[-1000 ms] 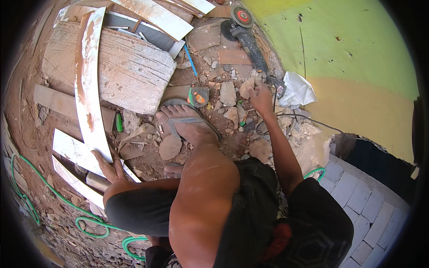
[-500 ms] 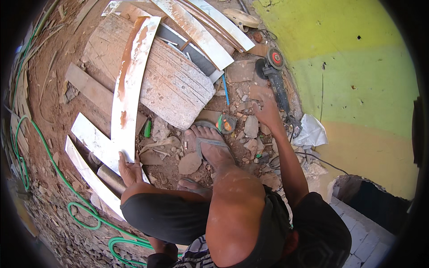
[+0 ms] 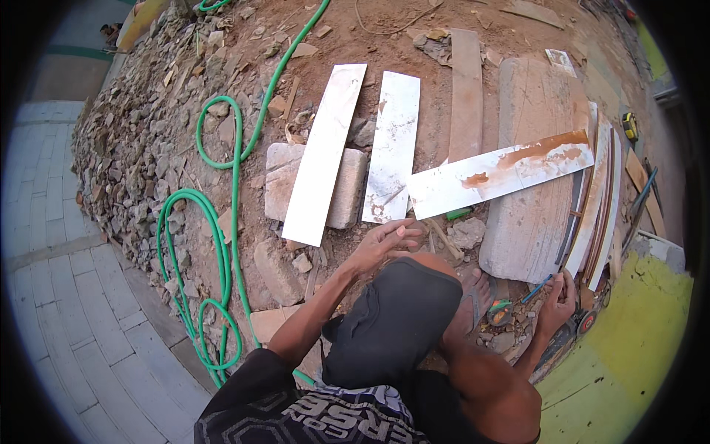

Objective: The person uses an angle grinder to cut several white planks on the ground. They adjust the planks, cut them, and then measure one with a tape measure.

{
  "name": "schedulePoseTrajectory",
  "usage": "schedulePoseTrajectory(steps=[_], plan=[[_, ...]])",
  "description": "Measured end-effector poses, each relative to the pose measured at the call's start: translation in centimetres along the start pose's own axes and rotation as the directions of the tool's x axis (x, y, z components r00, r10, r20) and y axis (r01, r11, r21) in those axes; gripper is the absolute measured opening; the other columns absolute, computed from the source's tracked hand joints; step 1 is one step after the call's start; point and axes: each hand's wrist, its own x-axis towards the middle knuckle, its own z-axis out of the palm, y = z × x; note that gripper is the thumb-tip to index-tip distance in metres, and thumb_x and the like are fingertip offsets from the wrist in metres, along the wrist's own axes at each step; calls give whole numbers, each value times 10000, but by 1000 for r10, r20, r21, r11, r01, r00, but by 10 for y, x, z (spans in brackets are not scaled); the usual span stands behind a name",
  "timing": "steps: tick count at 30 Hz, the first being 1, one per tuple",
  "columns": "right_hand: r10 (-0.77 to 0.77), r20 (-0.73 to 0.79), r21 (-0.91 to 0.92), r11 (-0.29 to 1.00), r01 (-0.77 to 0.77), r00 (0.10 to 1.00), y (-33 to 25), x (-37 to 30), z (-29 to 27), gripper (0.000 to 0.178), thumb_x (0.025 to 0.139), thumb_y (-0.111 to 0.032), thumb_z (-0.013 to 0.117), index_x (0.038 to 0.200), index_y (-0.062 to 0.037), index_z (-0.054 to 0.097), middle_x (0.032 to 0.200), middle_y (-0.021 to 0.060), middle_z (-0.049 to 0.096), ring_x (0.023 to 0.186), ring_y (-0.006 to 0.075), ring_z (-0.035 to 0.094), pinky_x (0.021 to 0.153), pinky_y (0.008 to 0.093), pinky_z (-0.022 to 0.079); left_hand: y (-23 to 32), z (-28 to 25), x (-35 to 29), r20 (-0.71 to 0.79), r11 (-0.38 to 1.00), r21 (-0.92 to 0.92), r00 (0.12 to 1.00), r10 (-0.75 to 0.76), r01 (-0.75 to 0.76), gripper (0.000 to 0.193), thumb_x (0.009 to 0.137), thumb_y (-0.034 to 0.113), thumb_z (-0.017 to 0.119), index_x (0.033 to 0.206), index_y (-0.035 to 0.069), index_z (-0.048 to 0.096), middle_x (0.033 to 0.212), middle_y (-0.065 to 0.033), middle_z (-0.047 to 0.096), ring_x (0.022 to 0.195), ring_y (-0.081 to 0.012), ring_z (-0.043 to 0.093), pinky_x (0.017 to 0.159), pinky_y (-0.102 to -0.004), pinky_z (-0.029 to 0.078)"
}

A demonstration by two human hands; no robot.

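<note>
My left hand (image 3: 386, 243) is off the white boards, its fingers apart, just below the near ends of two of them. One is a white strip with brown stains (image 3: 510, 172), lying across a large concrete slab (image 3: 521, 237); the other is a scuffed white strip (image 3: 392, 148). At the slab's near right corner, my right hand (image 3: 556, 303) has its thumb and fingers pinched at the upper end of a thin blue pencil-like stick (image 3: 537, 289). Next to my foot lies a small orange-and-green tool (image 3: 499, 311). An angle grinder (image 3: 584, 323) is partly hidden behind my right hand.
Another white strip (image 3: 325, 155) rests on a stone block (image 3: 351, 189) to the left. Green hose (image 3: 237, 185) loops over the rubble (image 3: 140, 163). More long strips (image 3: 603, 200) are stacked right of the slab. A tape measure (image 3: 629, 126) lies far right, beyond them.
My left hand has let go of the brown-stained white strip. My right hand has moved to the blue stick. The view has turned left, showing more hose and rubble.
</note>
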Motion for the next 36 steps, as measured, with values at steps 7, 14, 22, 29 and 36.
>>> schedulePoseTrajectory(steps=[7, 14, 22, 29, 36], plan=[[-161, 245, -1, 986, 167, 956, -40, 36, 41, 321, 990, -101, 667, 1276, 44, 657, 971, 99, 722, 836, 121, 684, 740, 266, 547, -70, -17, -19, -67, 986, -139, 994, 80, -89, 527, 1078, 205, 541, 1542, -1, 398, 1482, -210, 544, 1197, -265, 653, 961, -380, 581], [-144, 321, -37, 986, 164, 936, -61, 36, 61, 355, 985, -173, 669, 1278, 28, 653, 1003, 157, 735, 819, 195, 699, 771, 315, 553, -84, -33, -10, -68, 936, -336, 994, 83, -101, 528, 1076, 185, 540, 1550, 9, 387, 1480, -188, 547, 1205, -263, 644, 967, -379, 574], [-21, 477, -122, 988, 90, 878, -59, 22, 58, 384, 1044, -167, 604, 1370, 36, 610, 993, 87, 718, 843, 121, 669, 733, 266, 532, -52, -18, -29, 39, 994, -111, 999, 20, -16, 645, 1056, 380, 594, 1550, 15, 395, 1473, -132, 573, 1241, -215, 612, 971, -349, 550], [24, 780, -177, 967, 184, 625, -86, 9, 78, 339, 1039, -136, 597, 1322, 48, 629, 987, 103, 709, 860, 142, 652, 776, 286, 509, -132, -34, -124, -203, 980, -152, 975, 93, -125, 550, 1032, 308, 649, 1468, 0, 514, 1351, -125, 667, 1113, -176, 672, 916, -322, 571], [166, 770, -286, 953, 100, 616, -82, 44, 68, 412, 1010, -251, 649, 1322, 18, 644, 975, 105, 731, 848, 155, 670, 732, 300, 516, -104, -87, -188, -523, 985, -109, 850, 58, -134, 486, 1035, 340, 631, 1365, -15, 618, 1262, -138, 714, 986, -163, 697, 839, -300, 562]])
